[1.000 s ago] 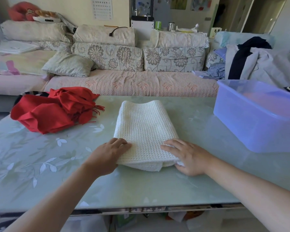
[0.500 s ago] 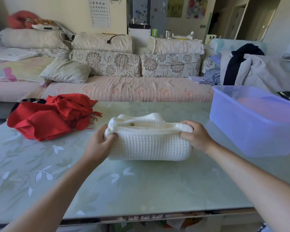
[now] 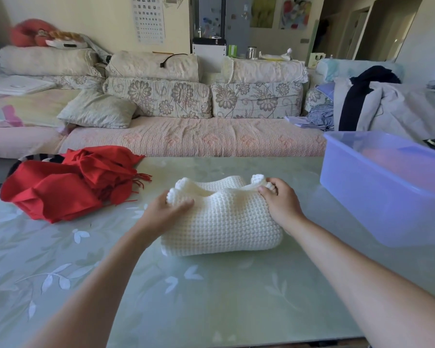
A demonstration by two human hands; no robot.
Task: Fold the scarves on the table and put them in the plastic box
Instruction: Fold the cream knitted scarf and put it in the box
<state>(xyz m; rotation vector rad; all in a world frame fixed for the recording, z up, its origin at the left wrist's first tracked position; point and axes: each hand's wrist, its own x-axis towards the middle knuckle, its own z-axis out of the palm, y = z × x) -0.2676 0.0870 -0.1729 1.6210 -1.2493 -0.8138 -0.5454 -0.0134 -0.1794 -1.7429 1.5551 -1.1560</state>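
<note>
A white knitted scarf [image 3: 221, 222] lies folded double in the middle of the green table [image 3: 211, 297]. My left hand [image 3: 165, 212] grips its upper left corner, thumb on top. My right hand [image 3: 279, 199] pinches the upper right corner of the folded-over layer. A crumpled red scarf [image 3: 68, 187] with fringe lies unfolded at the table's left. The translucent purple plastic box [image 3: 387, 187] stands at the right edge, with something pinkish faintly visible inside.
A striped black-and-white cloth [image 3: 33, 158] peeks out behind the red scarf. A long sofa [image 3: 186, 139] with cushions runs behind the table. Clothes [image 3: 377, 106] are heaped behind the box.
Both hands lifted the scarf's near end and carried it over onto the far end, halving the scarf. The hands now hold the far corners.
</note>
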